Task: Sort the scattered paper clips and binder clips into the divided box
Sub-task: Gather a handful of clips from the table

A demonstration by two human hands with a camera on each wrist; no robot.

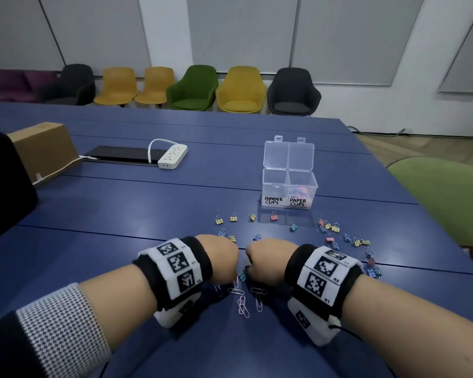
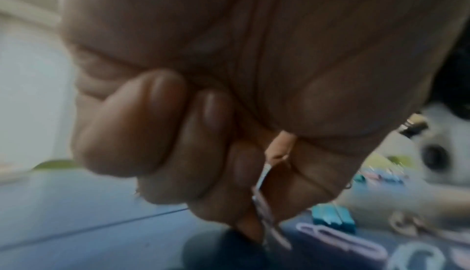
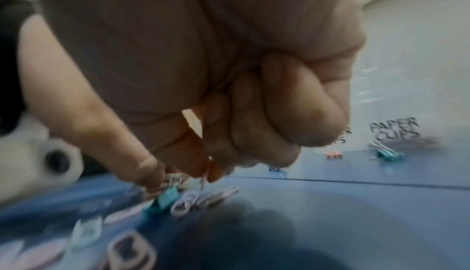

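My left hand (image 1: 219, 257) hovers low over the blue table (image 1: 120, 214) with its fingers curled. In the left wrist view this left hand (image 2: 257, 220) pinches a pale paper clip (image 2: 272, 234) between thumb and fingertips. My right hand (image 1: 268, 260) is curled just beside it. In the right wrist view a thin wire of a paper clip (image 3: 202, 183) hangs from the fingertips of my right hand (image 3: 203, 165), whose thumb tip touches the handles of a teal binder clip (image 3: 165, 196). Several loose paper clips (image 1: 242, 304) lie below both hands. The clear divided box (image 1: 288, 186) stands open beyond, with paper clips in its right compartment.
Several coloured binder clips (image 1: 273, 216) lie scattered between my hands and the box, and more cluster at the right (image 1: 369, 266). A white power strip (image 1: 172, 156) and a cardboard box (image 1: 44, 151) sit far left. A green chair back (image 1: 448, 200) rises at the table's right edge.
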